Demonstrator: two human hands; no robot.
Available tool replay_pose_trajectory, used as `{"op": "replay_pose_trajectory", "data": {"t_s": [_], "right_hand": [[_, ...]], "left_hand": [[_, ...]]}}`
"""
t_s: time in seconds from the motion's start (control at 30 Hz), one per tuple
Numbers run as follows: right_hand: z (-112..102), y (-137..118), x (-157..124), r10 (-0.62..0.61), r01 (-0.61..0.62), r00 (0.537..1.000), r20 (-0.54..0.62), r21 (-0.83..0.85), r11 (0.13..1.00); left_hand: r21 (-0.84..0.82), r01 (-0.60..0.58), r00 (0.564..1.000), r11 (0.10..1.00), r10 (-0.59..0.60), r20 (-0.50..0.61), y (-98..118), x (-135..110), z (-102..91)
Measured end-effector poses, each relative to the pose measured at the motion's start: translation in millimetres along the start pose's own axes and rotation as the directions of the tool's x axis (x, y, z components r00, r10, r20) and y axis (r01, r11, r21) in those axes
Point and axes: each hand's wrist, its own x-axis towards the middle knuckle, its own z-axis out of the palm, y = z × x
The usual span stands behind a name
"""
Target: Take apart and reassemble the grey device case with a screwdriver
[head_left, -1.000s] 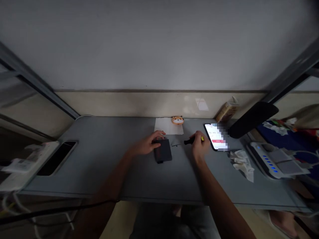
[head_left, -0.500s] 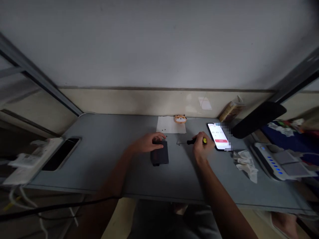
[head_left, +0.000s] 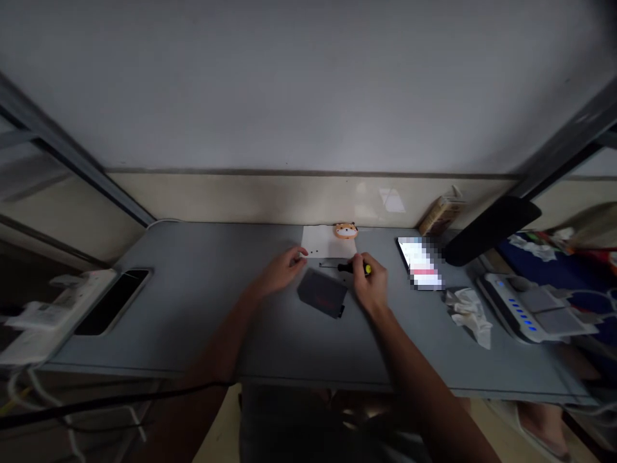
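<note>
A dark flat rectangular device (head_left: 322, 292) lies turned at an angle on the grey desk (head_left: 202, 321). My left hand (head_left: 282, 270) rests at its upper left corner, fingers curled towards a white sheet of paper (head_left: 328, 244) with tiny dark specks on it. My right hand (head_left: 369, 283) is closed on a small screwdriver (head_left: 344, 265) with a black grip and yellow end; its shaft points left, just above the device.
A lit phone (head_left: 418, 262) lies right of my hand, a crumpled tissue (head_left: 470, 312) beyond it. An orange animal figure (head_left: 345, 231) sits on the paper. A dark phone (head_left: 113, 301) lies far left, a power strip (head_left: 518, 308) and a black lamp head (head_left: 489, 228) at the right.
The dark device has been turned and shifted right. My right hand moved left with the screwdriver, now just above the device. My left hand slid off it to its corner.
</note>
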Motion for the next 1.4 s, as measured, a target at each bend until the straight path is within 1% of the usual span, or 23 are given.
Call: {"op": "replay_pose_trajectory", "data": {"t_s": [0.03, 0.07, 0.1, 0.17, 0.27, 0.33, 0.37, 0.47, 0.53, 0.63, 0.7, 0.77, 1.0, 1.2, 1.3, 1.4], "right_hand": [[0.2, -0.1, -0.1, -0.005, 0.005, 1.0, -0.007, -0.002, 1.0], [-0.5, -0.3, 0.2, -0.005, 0.005, 1.0, -0.027, -0.006, 1.0], [-2.0, -0.3, 0.9, -0.001, 0.0, 0.998, -0.056, -0.01, 1.0], [-7.4, -0.1, 3.1, 0.02, -0.022, 0.989, -0.144, -0.016, 1.0], [-18.2, 1.1, 7.0, 0.058, -0.07, 0.952, -0.3, -0.029, 0.997], [-23.9, 2.1, 9.1, 0.076, -0.097, 0.928, -0.365, -0.04, 0.994], [-25.7, 2.4, 9.8, 0.081, -0.104, 0.923, -0.376, -0.043, 0.994], [-25.4, 2.4, 10.4, 0.083, -0.104, 0.938, -0.337, -0.045, 0.994], [-21.4, 1.6, 9.6, 0.076, -0.09, 0.963, -0.257, -0.042, 0.995], [-12.8, 0.7, 7.3, 0.046, -0.049, 0.995, -0.089, -0.032, 0.998], [-7.3, 0.9, 5.5, 0.03, -0.03, 1.0, -0.003, -0.015, 0.999], [-3.2, 1.7, 3.8, 0.03, -0.03, 0.999, 0.033, 0.008, 1.0], [-0.3, 4.2, 2.3, 0.097, -0.098, 0.995, 0.012, 0.075, 0.992], [-2.7, 5.2, 4.7, 0.135, -0.127, 0.989, -0.061, 0.116, 0.985], [-2.4, 4.7, 5.0, 0.153, -0.141, 0.985, -0.075, 0.139, 0.98], [-1.1, 3.0, 3.9, 0.16, -0.148, 0.985, -0.06, 0.164, 0.975]], "left_hand": [[0.067, -0.032, 0.998, 0.997, 0.036, -0.06, -2.5, 2.4, 0.0], [0.122, -0.056, 0.994, 0.991, 0.067, -0.09, -4.3, 4.2, 0.5], [0.164, -0.075, 0.991, 0.984, 0.091, -0.094, -5.2, 5.4, 1.3], [0.219, -0.098, 0.99, 0.971, 0.118, -0.081, -3.9, 5.7, 3.6], [0.287, -0.095, 0.991, 0.953, 0.117, -0.061, 3.3, 3.1, 7.8], [0.323, -0.085, 0.994, 0.943, 0.104, -0.041, 8.6, 1.1, 10.5], [0.334, -0.085, 0.994, 0.939, 0.101, -0.031, 10.6, 0.4, 11.7], [0.351, -0.09, 0.995, 0.932, 0.102, -0.018, 13.4, -0.2, 14.6], [0.362, -0.082, 0.995, 0.929, 0.097, -0.025, 13.1, 0.1, 16.0], [0.372, -0.063, 0.996, 0.926, 0.084, -0.039, 12.0, 1.2, 18.2], [0.372, -0.056, 0.997, 0.926, 0.075, -0.036, 11.9, 1.9, 19.6], [0.372, -0.044, 0.997, 0.927, 0.062, -0.036, 12.6, 2.2, 20.7], [0.347, -0.006, 0.997, 0.938, 0.033, -0.071, 18.3, 2.4, 24.3], [0.337, 0.025, 0.993, 0.941, 0.016, -0.117, 21.0, 2.9, 27.9], [0.311, 0.025, 0.992, 0.95, 0.016, -0.129, 21.1, 2.1, 29.5], [0.274, -0.006, 0.987, 0.962, 0.049, -0.151, 21.0, 1.4, 31.6]]}}
